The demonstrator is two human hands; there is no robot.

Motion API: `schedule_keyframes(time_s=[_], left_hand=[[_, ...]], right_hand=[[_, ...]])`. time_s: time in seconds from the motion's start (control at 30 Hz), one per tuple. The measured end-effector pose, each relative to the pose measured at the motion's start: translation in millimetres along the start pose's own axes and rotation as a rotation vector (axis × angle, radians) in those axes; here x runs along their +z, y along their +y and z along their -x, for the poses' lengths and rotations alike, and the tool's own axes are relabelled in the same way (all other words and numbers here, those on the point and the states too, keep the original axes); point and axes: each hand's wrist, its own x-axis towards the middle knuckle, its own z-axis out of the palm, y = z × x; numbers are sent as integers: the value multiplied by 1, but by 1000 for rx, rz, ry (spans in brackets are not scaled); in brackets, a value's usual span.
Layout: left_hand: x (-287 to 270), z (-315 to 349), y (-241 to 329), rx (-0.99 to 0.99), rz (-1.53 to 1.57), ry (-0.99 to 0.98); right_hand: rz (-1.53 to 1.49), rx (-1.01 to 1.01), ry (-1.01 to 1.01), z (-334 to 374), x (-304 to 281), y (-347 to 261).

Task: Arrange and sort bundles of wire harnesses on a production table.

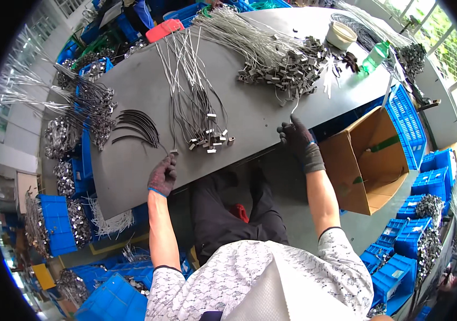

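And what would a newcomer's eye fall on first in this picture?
Probably the heap of wires with metal ends toward the back of the gray table. Next may come the red thing at the table's far edge, left of the heap, and the open cardboard box right of the right hand.

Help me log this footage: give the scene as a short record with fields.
left hand: gloved, fingertips at a small metal end
right hand: gloved, fingertips at a pale strand
surface: grey table
dark curved strips: left of the cable bunch
larger cable heap: right of that bunch
cardboard box: open, right of the right hand
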Motion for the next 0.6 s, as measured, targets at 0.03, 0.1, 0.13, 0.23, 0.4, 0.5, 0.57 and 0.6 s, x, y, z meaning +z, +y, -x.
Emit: schedule_keyframes(time_s=[0.03, 0.1, 0.13, 0.23, 0.4, 0.5, 0.57, 0.6], left_hand=[[10, 1, -2, -16, 6, 29], [30, 2, -7, 29, -4, -17], [39, 5, -9, 34, 20, -55], [77, -3, -27, 22, -23, -45], [156, -42, -117, 520, -557, -432], [196, -74, -224, 258, -642, -515], [224, -96, -296, -291, -557, -276], [228, -100, -325, -120, -918, -187]], right_hand=[[-6, -19, -75, -3, -3, 5], [152, -198, -232, 4, -31, 23], [633, -456, -289, 23, -61, 40], [1408, -756, 542, 95, -164, 112], [1603, 639, 703, 312, -284, 283], [1666, 429, 740, 393, -279, 377], [1635, 154, 822, 417, -268, 420], [1634, 270, 793, 418, -267, 428]])
